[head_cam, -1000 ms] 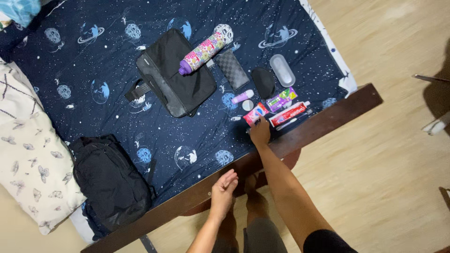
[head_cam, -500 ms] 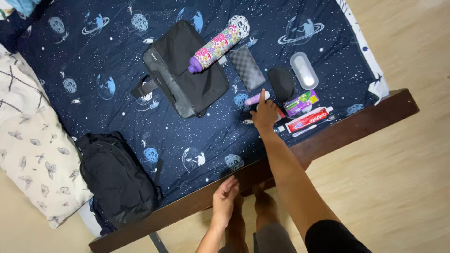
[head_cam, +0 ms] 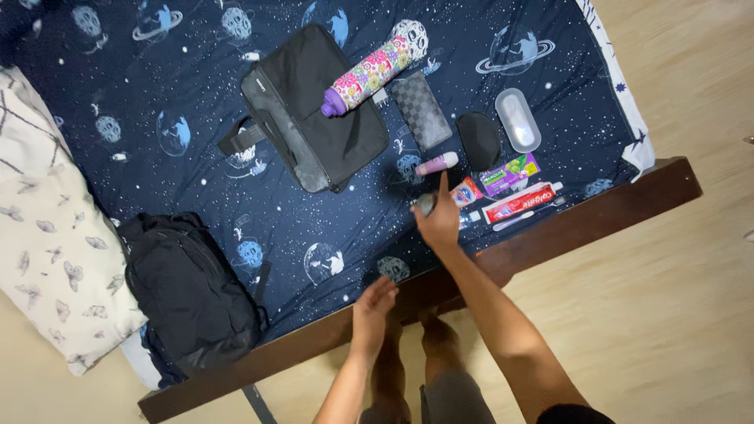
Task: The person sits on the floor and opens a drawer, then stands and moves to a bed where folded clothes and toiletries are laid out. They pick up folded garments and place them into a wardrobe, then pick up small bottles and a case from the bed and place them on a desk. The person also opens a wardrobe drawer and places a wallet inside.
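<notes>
Landmark: black flat bag (head_cam: 314, 118) on the bed (head_cam: 181, 102).

Left hand (head_cam: 371, 312), below the bag at the bed's wooden edge, fingers loosely spread, holds nothing.

Right hand (head_cam: 438, 217), below-right of the bag, fingers closed on a small round grey container (head_cam: 425, 205). The partial grip could let it drop onto the toothpaste tube (head_cam: 518, 202) nearby.

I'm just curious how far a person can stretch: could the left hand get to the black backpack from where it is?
Probably yes. The left hand hovers open at the bed's wooden edge, and only bare starry bedsheet lies between it and the black backpack. Nothing blocks the way, though it would take a sideways reach.
</notes>
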